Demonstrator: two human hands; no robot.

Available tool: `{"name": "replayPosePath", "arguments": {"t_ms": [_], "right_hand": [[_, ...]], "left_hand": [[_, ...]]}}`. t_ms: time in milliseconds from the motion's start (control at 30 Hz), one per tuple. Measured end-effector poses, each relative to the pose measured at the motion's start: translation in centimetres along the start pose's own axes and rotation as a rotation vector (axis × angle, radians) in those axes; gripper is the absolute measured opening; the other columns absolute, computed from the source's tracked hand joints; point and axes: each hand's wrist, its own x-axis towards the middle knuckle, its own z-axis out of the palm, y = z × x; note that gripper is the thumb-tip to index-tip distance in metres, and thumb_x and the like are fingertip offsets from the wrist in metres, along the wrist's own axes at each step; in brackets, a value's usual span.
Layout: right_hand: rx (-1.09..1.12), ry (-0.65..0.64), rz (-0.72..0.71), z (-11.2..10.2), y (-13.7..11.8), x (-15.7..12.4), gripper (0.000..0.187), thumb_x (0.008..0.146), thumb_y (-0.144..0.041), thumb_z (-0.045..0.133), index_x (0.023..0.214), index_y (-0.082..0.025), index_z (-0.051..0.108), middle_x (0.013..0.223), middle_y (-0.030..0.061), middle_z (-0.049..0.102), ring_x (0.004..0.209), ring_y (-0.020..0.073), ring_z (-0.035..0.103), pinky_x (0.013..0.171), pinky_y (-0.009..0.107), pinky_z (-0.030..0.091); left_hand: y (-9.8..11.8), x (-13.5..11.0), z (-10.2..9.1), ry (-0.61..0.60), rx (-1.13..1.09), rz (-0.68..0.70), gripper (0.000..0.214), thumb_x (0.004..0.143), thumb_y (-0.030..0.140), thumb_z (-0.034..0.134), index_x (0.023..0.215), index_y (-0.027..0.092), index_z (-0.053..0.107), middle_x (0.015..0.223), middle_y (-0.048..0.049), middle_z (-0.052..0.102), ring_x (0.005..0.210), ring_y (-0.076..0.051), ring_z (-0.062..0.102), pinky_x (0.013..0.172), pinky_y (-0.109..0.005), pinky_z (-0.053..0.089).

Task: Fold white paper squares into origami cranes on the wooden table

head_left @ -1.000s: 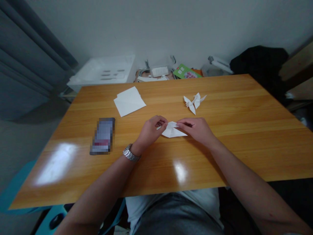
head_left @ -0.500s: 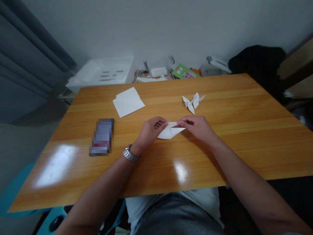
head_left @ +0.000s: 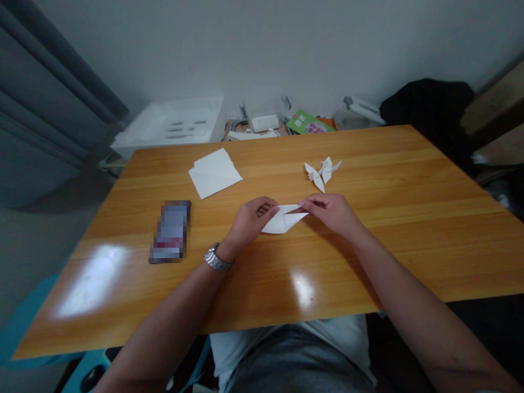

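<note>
A partly folded sheet of white paper (head_left: 282, 222) is held between both hands above the table, its flap standing a little apart on the right side. My left hand (head_left: 254, 219) pinches its left end between thumb and curled fingers, and a metal watch (head_left: 218, 258) sits on that wrist. At the paper's upper right corner, my right hand (head_left: 328, 211) grips with thumb and forefinger. Just beyond the right hand lie folded white paper cranes (head_left: 323, 173), close together on the tabletop.
The wooden table (head_left: 409, 229) carries white paper sheets (head_left: 215, 173) at the back left and a blurred-out phone (head_left: 171, 231) on the left. Behind its far edge are a white plastic tray (head_left: 164, 117), a green booklet (head_left: 310, 124) and a black cloth-like heap (head_left: 428, 106).
Both hands keep their hold on the folded paper, with hardly any movement. The view has shifted slightly, so the table appears a little lower.
</note>
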Motion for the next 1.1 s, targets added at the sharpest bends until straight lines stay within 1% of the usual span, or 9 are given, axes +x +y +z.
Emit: {"name": "replayPosePath", "arguments": {"t_ms": [100, 200, 300, 400, 533, 633, 867, 967, 1100], "right_hand": [[-0.031, 0.026, -0.006, -0.1, 0.2, 0.0, 0.033, 0.092, -0.048, 0.066, 0.084, -0.02, 0.08, 0.081, 0.0044, 0.079, 0.071, 0.0197, 0.069, 0.065, 0.029, 0.049], [0.003, 0.081, 0.008, -0.1, 0.4, 0.1, 0.037, 0.092, -0.053, 0.065, 0.088, -0.02, 0.08, 0.084, 0.0054, 0.079, 0.074, 0.0209, 0.071, 0.069, 0.031, 0.053], [0.172, 0.16, 0.064, 0.2, 0.4, 0.2, 0.045, 0.093, -0.06, 0.062, 0.092, -0.019, 0.079, 0.086, 0.0081, 0.079, 0.077, 0.022, 0.073, 0.076, 0.036, 0.058], [0.316, 0.186, 0.124, 0.7, 0.1, 0.2, 0.05, 0.089, -0.066, 0.063, 0.09, -0.017, 0.076, 0.085, 0.0097, 0.078, 0.075, 0.0222, 0.074, 0.076, 0.037, 0.061], [0.317, 0.112, 0.11, 1.4, -0.1, -0.2, 0.05, 0.087, -0.067, 0.065, 0.091, -0.018, 0.075, 0.092, 0.0099, 0.079, 0.08, 0.023, 0.074, 0.079, 0.038, 0.062], [0.279, 0.025, 0.09, 1.9, 0.0, -0.4, 0.048, 0.089, -0.065, 0.064, 0.095, -0.02, 0.075, 0.094, 0.0094, 0.078, 0.083, 0.0238, 0.075, 0.079, 0.039, 0.061], [0.326, -0.07, 0.093, 3.0, -0.4, -0.6, 0.05, 0.085, -0.054, 0.075, 0.121, -0.02, 0.064, 0.108, 0.0108, 0.077, 0.095, 0.0252, 0.075, 0.086, 0.039, 0.06], [0.34, -0.075, 0.094, 3.4, -0.7, -0.7, 0.048, 0.086, -0.049, 0.075, 0.122, -0.021, 0.062, 0.116, 0.0117, 0.076, 0.101, 0.0255, 0.074, 0.089, 0.04, 0.06], [0.256, -0.018, 0.078, 3.5, -0.7, -0.7, 0.043, 0.087, -0.043, 0.072, 0.123, -0.019, 0.061, 0.117, 0.0117, 0.075, 0.103, 0.0261, 0.072, 0.09, 0.041, 0.058]], "left_hand": [[-0.3, 0.0, 0.0, -0.006, -0.02, -0.007, 0.028, 0.093, 0.044, 0.066, 0.095, 0.016, 0.072, 0.082, -0.0033, 0.072, 0.071, -0.013, 0.065, 0.061, -0.021, 0.048], [-0.5, 0.0, 0.1, -0.013, -0.043, -0.018, 0.029, 0.092, 0.045, 0.066, 0.095, 0.017, 0.071, 0.08, -0.0025, 0.071, 0.069, -0.013, 0.063, 0.058, -0.02, 0.046], [-0.6, 0.0, 0.1, 0.033, -0.057, -0.027, 0.026, 0.092, 0.042, 0.067, 0.095, 0.017, 0.071, 0.081, -0.0022, 0.07, 0.069, -0.012, 0.062, 0.058, -0.02, 0.046], [-0.7, 0.2, 0.1, 0.098, -0.091, -0.046, 0.022, 0.091, 0.039, 0.068, 0.094, 0.016, 0.069, 0.082, -0.0023, 0.07, 0.069, -0.012, 0.063, 0.06, -0.021, 0.048], [-1.0, 0.5, 0.2, 0.179, -0.16, -0.059, 0.019, 0.088, 0.036, 0.07, 0.091, 0.017, 0.066, 0.083, -0.002, 0.069, 0.073, -0.012, 0.064, 0.065, -0.021, 0.051], [-1.4, 0.6, 0.3, 0.192, -0.264, -0.096, 0.021, 0.086, 0.036, 0.072, 0.091, 0.017, 0.063, 0.084, -0.0022, 0.068, 0.076, -0.014, 0.067, 0.068, -0.023, 0.054], [-0.9, 0.1, 1.6, 0.212, -0.551, -0.196, 0.029, 0.086, 0.037, 0.073, 0.093, 0.019, 0.052, 0.095, -0.0031, 0.068, 0.083, -0.017, 0.073, 0.079, -0.035, 0.064], [-0.6, -0.2, 2.3, 0.173, -0.573, -0.176, 0.028, 0.088, 0.038, 0.07, 0.093, 0.019, 0.049, 0.098, -0.0039, 0.068, 0.088, -0.017, 0.073, 0.083, -0.036, 0.063], [-0.5, -0.5, 2.6, 0.122, -0.476, -0.137, 0.028, 0.09, 0.039, 0.068, 0.09, 0.019, 0.048, 0.095, -0.0033, 0.067, 0.086, -0.016, 0.072, 0.082, -0.033, 0.061]]}}
